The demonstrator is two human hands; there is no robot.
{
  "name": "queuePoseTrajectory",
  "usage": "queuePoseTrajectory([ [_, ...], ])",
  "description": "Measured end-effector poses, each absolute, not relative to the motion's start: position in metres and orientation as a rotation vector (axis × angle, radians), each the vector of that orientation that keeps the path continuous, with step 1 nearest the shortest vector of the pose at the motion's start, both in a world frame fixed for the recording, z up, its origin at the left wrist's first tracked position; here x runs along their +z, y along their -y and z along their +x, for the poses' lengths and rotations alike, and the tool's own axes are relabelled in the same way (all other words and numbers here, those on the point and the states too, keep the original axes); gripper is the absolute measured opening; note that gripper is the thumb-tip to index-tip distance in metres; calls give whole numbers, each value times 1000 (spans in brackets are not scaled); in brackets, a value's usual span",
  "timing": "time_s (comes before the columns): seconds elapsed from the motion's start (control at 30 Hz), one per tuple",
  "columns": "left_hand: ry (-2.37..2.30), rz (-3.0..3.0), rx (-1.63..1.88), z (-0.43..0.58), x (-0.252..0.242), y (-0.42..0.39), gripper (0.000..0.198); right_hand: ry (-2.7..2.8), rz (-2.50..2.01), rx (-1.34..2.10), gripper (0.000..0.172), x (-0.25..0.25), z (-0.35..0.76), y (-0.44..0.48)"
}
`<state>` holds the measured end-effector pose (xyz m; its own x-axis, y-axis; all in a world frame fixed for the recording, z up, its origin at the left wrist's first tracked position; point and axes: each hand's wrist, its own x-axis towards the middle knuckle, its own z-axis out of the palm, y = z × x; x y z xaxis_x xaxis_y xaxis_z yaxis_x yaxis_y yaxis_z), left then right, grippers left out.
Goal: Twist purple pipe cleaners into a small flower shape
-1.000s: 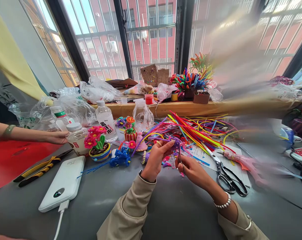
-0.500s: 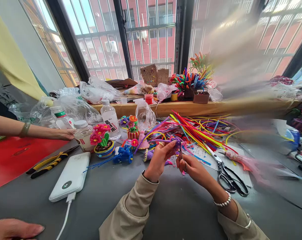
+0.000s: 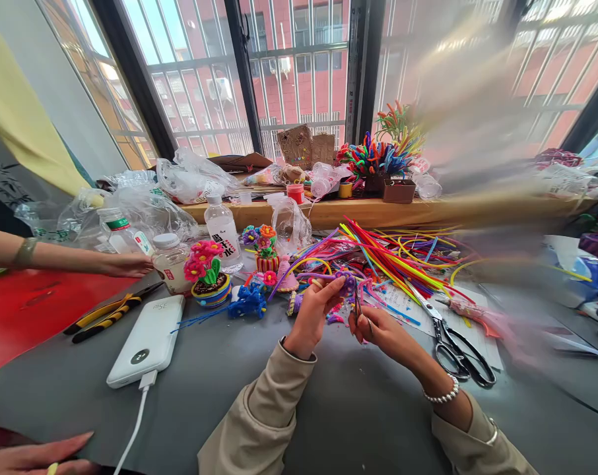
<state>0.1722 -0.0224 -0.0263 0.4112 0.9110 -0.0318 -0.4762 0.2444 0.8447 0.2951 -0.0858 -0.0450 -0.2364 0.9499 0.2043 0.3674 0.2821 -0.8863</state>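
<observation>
My left hand (image 3: 315, 310) pinches a small purple fuzzy flower (image 3: 347, 284) near the middle of the view, with a purple stem running back to the left. Just right of it, my right hand (image 3: 378, 330) has its fingers closed on a small pair of dark scissors (image 3: 358, 305), whose blades point up beside the flower's edge. A blue pipe-cleaner piece (image 3: 248, 301) and a potted pink flower (image 3: 208, 274) lie to the left of my hands.
Large scissors (image 3: 457, 349) rest at right on paper near a pipe-cleaner pile (image 3: 388, 257). At left are a white power bank (image 3: 148, 343), yellow-black pliers (image 3: 108, 313), bottles (image 3: 223, 231) and another person's hands (image 3: 128, 264), (image 3: 46, 455).
The table items at left appear shifted slightly right. The other person's lower hand has changed pose, showing something yellow at its fingers. My hands have barely moved.
</observation>
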Motion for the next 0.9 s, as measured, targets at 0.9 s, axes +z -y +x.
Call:
queuePoseTrajectory([
  [0.9, -596, 852, 1010, 175, -28, 24, 16, 1654, -1250, 875, 56, -53, 293, 81],
])
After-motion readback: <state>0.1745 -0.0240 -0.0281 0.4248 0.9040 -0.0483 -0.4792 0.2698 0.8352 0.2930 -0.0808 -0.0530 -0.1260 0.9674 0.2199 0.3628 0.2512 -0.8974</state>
